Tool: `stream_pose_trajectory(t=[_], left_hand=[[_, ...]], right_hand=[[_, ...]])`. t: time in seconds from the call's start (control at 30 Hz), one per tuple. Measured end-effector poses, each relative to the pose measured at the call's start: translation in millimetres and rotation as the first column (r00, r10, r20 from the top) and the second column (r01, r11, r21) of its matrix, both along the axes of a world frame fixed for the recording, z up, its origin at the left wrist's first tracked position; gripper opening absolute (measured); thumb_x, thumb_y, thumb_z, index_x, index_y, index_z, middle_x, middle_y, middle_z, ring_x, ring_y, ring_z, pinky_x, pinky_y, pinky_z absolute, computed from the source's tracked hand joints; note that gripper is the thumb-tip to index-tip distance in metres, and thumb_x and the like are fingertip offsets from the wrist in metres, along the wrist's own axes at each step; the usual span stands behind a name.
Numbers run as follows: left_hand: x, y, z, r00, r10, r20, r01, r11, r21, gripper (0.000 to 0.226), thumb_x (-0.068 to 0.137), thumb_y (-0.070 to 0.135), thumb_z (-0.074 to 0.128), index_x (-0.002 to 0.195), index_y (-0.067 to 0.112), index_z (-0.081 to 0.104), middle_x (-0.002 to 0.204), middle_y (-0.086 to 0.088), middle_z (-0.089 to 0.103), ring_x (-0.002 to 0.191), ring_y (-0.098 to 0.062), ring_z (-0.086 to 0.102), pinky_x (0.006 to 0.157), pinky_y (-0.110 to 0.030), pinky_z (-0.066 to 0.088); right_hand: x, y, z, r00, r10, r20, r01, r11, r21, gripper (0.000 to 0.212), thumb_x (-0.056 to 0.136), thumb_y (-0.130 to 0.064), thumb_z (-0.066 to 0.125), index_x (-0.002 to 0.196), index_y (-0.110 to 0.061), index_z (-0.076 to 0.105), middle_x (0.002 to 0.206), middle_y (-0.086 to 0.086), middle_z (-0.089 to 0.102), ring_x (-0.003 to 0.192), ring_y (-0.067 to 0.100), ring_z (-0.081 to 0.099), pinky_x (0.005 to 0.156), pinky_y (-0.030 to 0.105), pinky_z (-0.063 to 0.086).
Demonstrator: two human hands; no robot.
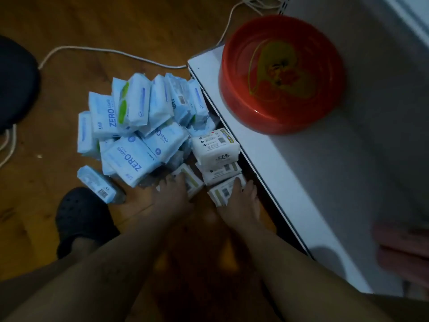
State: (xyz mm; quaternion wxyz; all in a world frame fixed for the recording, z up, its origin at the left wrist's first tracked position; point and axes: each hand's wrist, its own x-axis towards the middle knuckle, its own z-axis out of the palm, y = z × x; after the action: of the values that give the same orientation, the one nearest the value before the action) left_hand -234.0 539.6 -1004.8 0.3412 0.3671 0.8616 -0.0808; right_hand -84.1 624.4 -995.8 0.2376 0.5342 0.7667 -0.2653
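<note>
Two hands: the left hand point(173, 190) grips the white plastic pack with a yellow stripe point(190, 180); the right hand point(241, 194) closes its fingers over the lowest white plastic pack point(221, 190), both low in mid-frame
Where the packs are: on the brown wooden floor point(34, 182), the right-hand one just beside the edge of the white metal shelf base point(301, 182)
Progress: early, by my judgement; neither pack is lifted yet, no pack shows on the shelf base, and the whole heap is left to move
White packs: four, two held and two more white packs point(216, 147) stacked just above them in the frame
Blue plastic packs point(130, 159): at least nine in the heap at centre left, others half hidden
Singles: one round red plastic basin point(267, 122) upper right on the shelf base; one black clog point(83, 217) lower left; one white cable point(104, 51) upper left
</note>
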Motion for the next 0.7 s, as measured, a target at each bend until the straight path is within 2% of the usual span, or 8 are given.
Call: stream_pose_trajectory(t=[0.1, 0.3, 0.4, 0.53, 0.6, 0.67, 0.7], left_hand=[[0, 3, -15, 0.999, 0.035, -0.019, -0.034, 0.999, 0.039, 0.084, 0.074, 0.047, 0.072, 0.137, 0.026, 0.021, 0.141, -0.014, 0.03, 0.129, -0.034, 0.034, 0.102, -0.049, 0.034], [-2, 1, -27, 0.997, 0.03, -0.067, -0.027, 0.999, 0.047, 0.073, 0.075, 0.042, 0.07, 0.126, 0.025, 0.021, 0.129, -0.014, 0.043, 0.119, -0.034, 0.044, 0.098, -0.048, 0.037], [2, -2, -19, 0.998, 0.06, 0.018, -0.06, 0.998, 0.005, 0.077, 0.08, 0.053, 0.065, 0.135, 0.021, 0.022, 0.132, -0.016, 0.045, 0.123, -0.035, 0.043, 0.097, -0.045, 0.037], [-2, 6, 14, 0.994, -0.022, 0.107, 0.033, 0.994, -0.108, 0.091, 0.076, 0.061, 0.066, 0.142, 0.015, 0.024, 0.14, -0.015, 0.044, 0.129, -0.032, 0.044, 0.099, -0.04, 0.039], [-7, 17, 35, 0.98, 0.004, 0.2, 0.039, 0.976, -0.213, 0.102, 0.066, 0.06, 0.074, 0.144, 0.014, 0.028, 0.139, -0.011, 0.048, 0.128, -0.028, 0.048, 0.099, -0.036, 0.04], [-11, 32, 59, 0.965, 0.001, 0.262, 0.064, 0.969, -0.24, 0.112, 0.05, 0.062, 0.077, 0.143, 0.016, 0.035, 0.139, -0.008, 0.051, 0.125, -0.026, 0.05, 0.099, -0.033, 0.043], [-13, 39, 78, 0.957, -0.023, 0.289, 0.092, 0.97, -0.227, 0.108, 0.051, 0.061, 0.078, 0.142, 0.017, 0.039, 0.14, -0.008, 0.05, 0.124, -0.025, 0.051, 0.097, -0.032, 0.044]], right_hand=[[-4, 6, -14, 0.998, 0.019, 0.053, -0.02, 1.0, 0.005, 0.104, 0.078, -0.05, 0.067, 0.15, -0.012, 0.002, 0.155, 0.027, 0.002, 0.144, 0.04, 0.006, 0.114, 0.044, 0.017], [-13, 13, -23, 0.998, 0.012, 0.063, -0.012, 1.0, 0.005, 0.107, 0.07, -0.045, 0.075, 0.145, -0.011, 0.006, 0.141, 0.017, 0.027, 0.129, 0.032, 0.03, 0.102, 0.04, 0.033], [-11, 11, -17, 0.997, -0.017, 0.07, 0.022, 0.997, -0.074, 0.115, 0.067, -0.043, 0.078, 0.148, -0.015, 0.002, 0.139, 0.016, 0.028, 0.128, 0.032, 0.031, 0.1, 0.04, 0.036], [-10, 15, 21, 0.994, -0.045, 0.099, 0.062, 0.983, -0.173, 0.123, 0.066, -0.048, 0.079, 0.151, -0.024, -0.007, 0.144, 0.017, 0.026, 0.13, 0.036, 0.034, 0.101, 0.041, 0.037], [-12, 24, 44, 0.995, -0.033, 0.098, 0.055, 0.972, -0.23, 0.118, 0.065, -0.05, 0.078, 0.152, -0.026, 0.002, 0.146, 0.017, 0.027, 0.132, 0.036, 0.035, 0.103, 0.042, 0.037], [-15, 36, 72, 0.994, -0.013, 0.111, 0.039, 0.971, -0.236, 0.109, 0.054, -0.055, 0.076, 0.145, -0.029, 0.022, 0.139, 0.017, 0.038, 0.128, 0.035, 0.04, 0.098, 0.041, 0.042], [-16, 42, 87, 0.992, -0.004, 0.122, 0.032, 0.973, -0.23, 0.103, 0.049, -0.056, 0.074, 0.139, -0.028, 0.031, 0.135, 0.017, 0.043, 0.125, 0.033, 0.042, 0.095, 0.041, 0.044]])
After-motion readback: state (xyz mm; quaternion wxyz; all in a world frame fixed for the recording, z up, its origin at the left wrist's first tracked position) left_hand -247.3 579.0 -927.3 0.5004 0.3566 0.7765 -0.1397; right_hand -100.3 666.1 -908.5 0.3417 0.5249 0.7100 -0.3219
